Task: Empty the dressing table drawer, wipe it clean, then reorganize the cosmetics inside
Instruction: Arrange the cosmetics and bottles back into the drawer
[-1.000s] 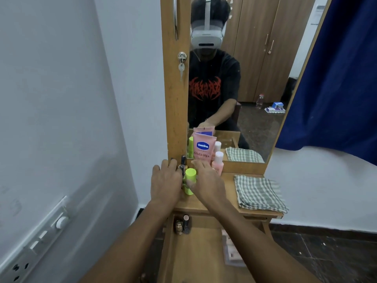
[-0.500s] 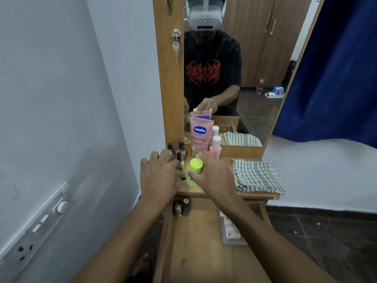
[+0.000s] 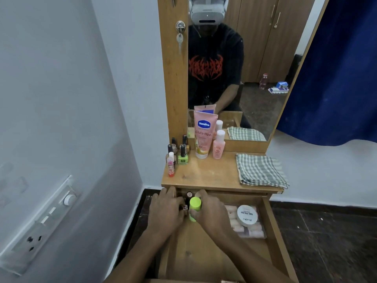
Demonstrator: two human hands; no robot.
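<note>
The drawer [image 3: 273,225] stands pulled out below the dressing table top [image 3: 206,174]. Both hands are inside it at the back left corner. My right hand [image 3: 212,213] grips a lime-green capped bottle [image 3: 195,205], upright. My left hand [image 3: 166,211] is closed around a small dark bottle [image 3: 185,207], mostly hidden by the fingers. A dark bottle with a round pinkish cap [image 3: 189,194] stands just behind them. On the top stand a pink Vaseline tube [image 3: 204,135], a pink bottle [image 3: 219,146], several nail polish bottles [image 3: 182,154] and a small pink bottle [image 3: 171,165].
A clear box of pink items [image 3: 255,229] with a white nail polish pad jar [image 3: 247,215] on it lies in the drawer's right side. A folded checked cloth [image 3: 259,170] rests on the top's right. The mirror [image 3: 255,58] rises behind, a wall with a switch panel [image 3: 47,219] is left.
Both hands came down from the table top into the drawer's back left corner, the right one bringing the green-capped bottle. The nail polish bottles on the top are now uncovered.
</note>
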